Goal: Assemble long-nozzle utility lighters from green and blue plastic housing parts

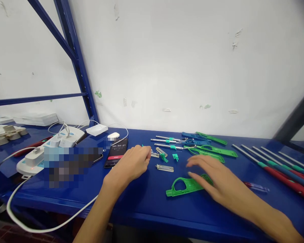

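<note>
My left hand (131,162) is closed, its fingers curled down and away from view beside some small metal parts (155,154). What it holds, if anything, is hidden. Over a green plastic handle shell (184,187) hovers my right hand (215,175), thumb and fingers apart, holding nothing. That shell lies with its hollow side up, one end covered by the hand. Between the hands are a clear-and-metal slotted piece (165,168), a teal clip (175,157) and another teal piece (164,156).
Behind lie metal rods with teal clips (168,146), plus green shells (218,151) and blue shells (196,136). Red-and-blue-handled rods (286,175) and a screwdriver (257,187) are at right. Leftward are a phone (116,152), a power strip (32,163) and a white cable (53,231).
</note>
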